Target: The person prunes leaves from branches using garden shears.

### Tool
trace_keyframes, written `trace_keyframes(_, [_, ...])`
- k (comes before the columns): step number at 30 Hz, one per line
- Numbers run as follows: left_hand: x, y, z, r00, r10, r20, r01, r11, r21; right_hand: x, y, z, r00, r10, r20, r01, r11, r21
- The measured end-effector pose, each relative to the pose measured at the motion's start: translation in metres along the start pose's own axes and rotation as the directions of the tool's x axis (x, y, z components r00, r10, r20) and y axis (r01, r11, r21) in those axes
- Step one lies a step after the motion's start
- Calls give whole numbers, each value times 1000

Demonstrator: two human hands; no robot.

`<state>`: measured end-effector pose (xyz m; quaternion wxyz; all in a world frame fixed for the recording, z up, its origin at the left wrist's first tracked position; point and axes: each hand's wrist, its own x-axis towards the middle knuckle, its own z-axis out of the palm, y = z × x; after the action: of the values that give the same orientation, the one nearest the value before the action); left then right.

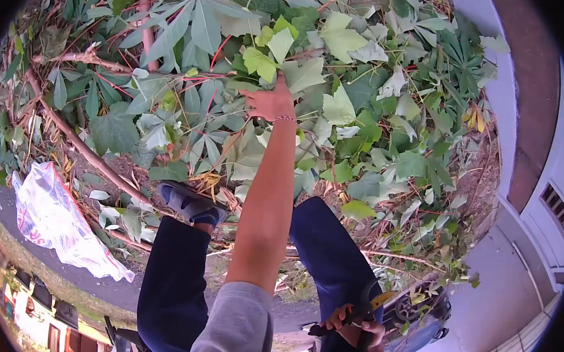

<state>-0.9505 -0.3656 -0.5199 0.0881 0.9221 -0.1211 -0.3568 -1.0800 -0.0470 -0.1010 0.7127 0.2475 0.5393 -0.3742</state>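
Observation:
My left hand (270, 103) reaches out at upper centre over a thick heap of green leaves (349, 106), a bracelet at its wrist. Its thumb and fingers are spread apart, touching the leaves beside a light green lobed leaf (260, 64). Leaves partly cover the fingertips. Low in the view, near my knee, my right hand (352, 325) is closed round a black-handled tool (364, 304) with a dark curved part and a yellow part. The tool's exact kind is unclear.
Brown branches (84, 147) cross the heap at left. A white and pink plastic bag (56, 218) lies on the pavement. My shod foot (192, 203) stands at the heap's near edge. A pale wall (461, 301) rises at right; a vehicle (416, 323) shows at lower right.

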Motion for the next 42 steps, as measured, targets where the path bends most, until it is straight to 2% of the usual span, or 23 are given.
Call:
trace_keyframes(1, [-9,13,-6,989,-141,49,139,990,39,3,0,-1,996,28,84,-26,999,-31])
trace_keyframes(3, [-14,10,-9,993,-105,43,105,994,7,4,0,3,978,71,197,-64,997,-44])
trace_keyframes(8, [-22,-8,20,998,44,38,-45,999,27,0,17,5,991,68,113,-72,997,37])
trace_keyframes(11, [-76,3,24,990,67,120,-21,938,-347,-12,23,27,983,115,142,-122,992,39])
trace_keyframes(12, [-80,-3,46,994,26,108,1,971,-238,-5,21,32,974,128,187,-136,990,35])
trace_keyframes(14, [-89,3,53,997,52,52,-30,937,-348,7,14,30,968,135,213,-143,990,21])
trace_keyframes(17, [-75,-11,81,963,147,227,-9,857,-515,25,3,21,967,122,225,-131,991,25])
trace_keyframes(19, [-79,12,61,917,89,388,188,762,-620,26,-2,16,964,113,241,-124,992,31])
trace_keyframes(20, [-89,26,64,890,28,456,224,843,-489,26,-4,13,964,105,245,-118,992,38])
trace_keyframes(22, [-157,99,33,817,144,558,237,799,-553,20,-8,10,965,93,245,-110,992,56])
trace_keyframes(23, [-207,144,22,787,296,542,199,710,-676,19,-10,9,963,85,254,-104,993,61])
trace_keyframes(24, [-254,186,51,884,359,300,20,611,-792,16,-13,7,962,79,259,-99,993,63])
trace_keyframes(25, [-291,228,30,708,448,546,38,748,-662,10,-14,5,965,71,252,-92,993,69])
trace_keyframes(26, [-334,265,7,485,661,572,108,604,-790,9,-16,3,964,61,259,-82,994,71])
trace_keyframes(28, [-438,336,-24,220,777,590,74,590,-804,0,-18,0,958,53,281,-81,993,87])
trace_keyframes(29, [-461,369,-37,-42,800,598,-125,590,-798,-3,-20,-1,958,33,284,-65,992,106])
trace_keyframes(31, [-495,400,-40,192,845,500,-53,517,-854,-9,-21,-1,957,-5,290,-44,986,162])
trace_keyframes(33, [-470,402,-32,217,801,558,-205,596,-776,-12,-23,2,951,-46,306,-16,980,199])
trace_keyframes(37, [-348,331,28,115,855,505,-730,418,-540,-12,-21,4,940,-108,324,13,959,284])
trace_keyframes(39, [-267,255,-18,79,801,593,-248,592,-766,-7,-11,-12,947,-89,309,-9,953,303])
trace_keyframes(40, [-231,209,-49,174,839,515,-246,544,-802,-4,-4,-29,955,-35,295,-51,958,281])
trace_keyframes(41, [-194,167,-79,274,708,651,-81,692,-718,-5,0,-38,959,-34,282,-53,954,296])
trace_keyframes(42, [-151,124,-90,455,679,577,-126,690,-713,-4,2,-44,965,-29,262,-56,949,310])
